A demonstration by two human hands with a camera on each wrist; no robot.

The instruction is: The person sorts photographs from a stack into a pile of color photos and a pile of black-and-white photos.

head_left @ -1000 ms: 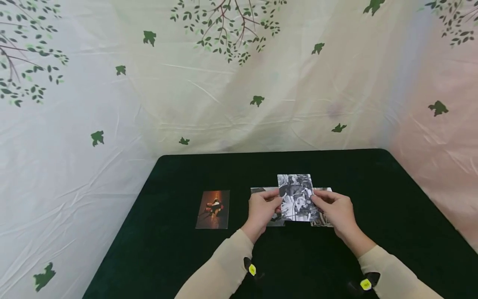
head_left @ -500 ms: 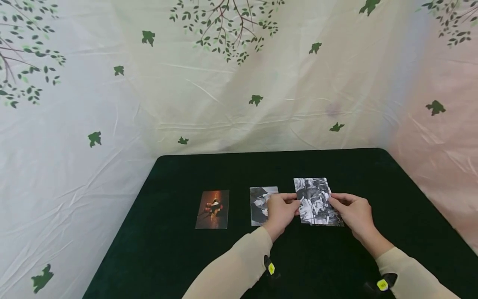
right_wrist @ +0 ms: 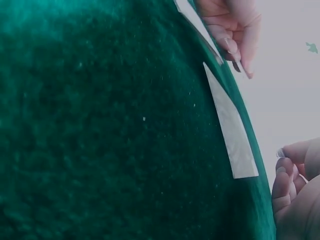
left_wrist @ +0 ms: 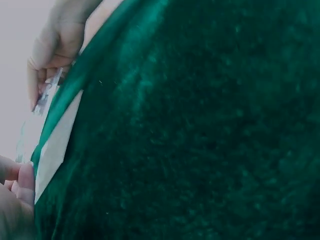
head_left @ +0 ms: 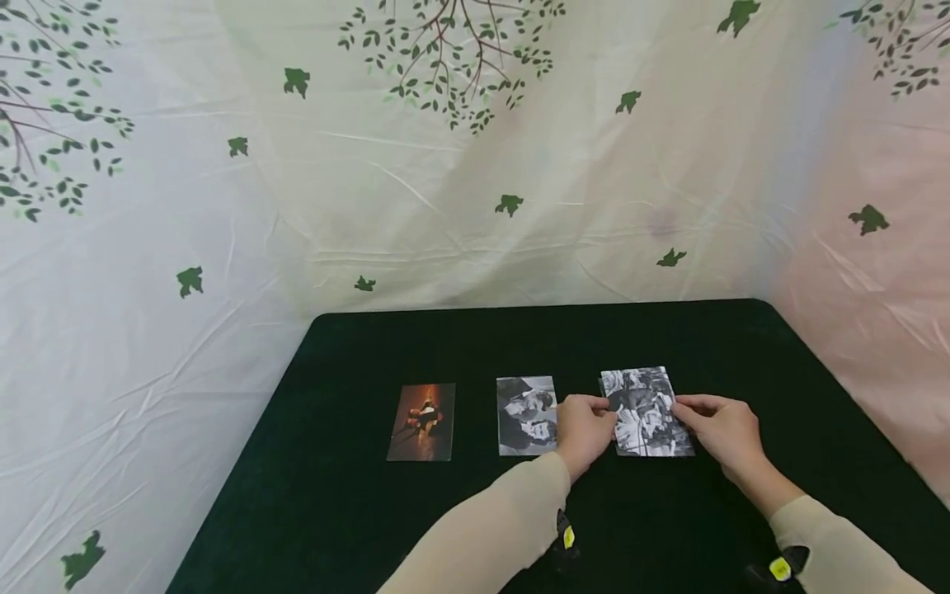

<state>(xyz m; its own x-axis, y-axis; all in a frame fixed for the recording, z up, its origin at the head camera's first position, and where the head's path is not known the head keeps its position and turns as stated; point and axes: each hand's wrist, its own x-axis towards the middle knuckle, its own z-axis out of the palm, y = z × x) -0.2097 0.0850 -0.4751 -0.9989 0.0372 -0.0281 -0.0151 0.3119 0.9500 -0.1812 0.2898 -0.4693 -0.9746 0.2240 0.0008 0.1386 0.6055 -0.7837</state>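
A black-and-white photo print (head_left: 644,417) is held by its side edges between my two hands in the head view. My left hand (head_left: 585,431) pinches its left edge, and my right hand (head_left: 723,431) pinches its right edge. Beneath it lies another print, mostly hidden in the head view; the left wrist view shows a pale print (left_wrist: 59,147) on the cloth below the held one. Just left of my left hand, a second black-and-white print (head_left: 525,417) lies flat, its right edge close to the fingers. Farther left is a print with orange and dark tones (head_left: 423,422).
A dark green cloth covers the table (head_left: 312,511), whose rounded far edge meets a pale curtain (head_left: 416,206) printed with leaves and green birds. Both cuffs carry a dark band with a yellow tag (head_left: 780,569).
Both hands have carried the held print to the right and lowered it over the rightmost print. The middle print, earlier partly covered, now shows almost fully.
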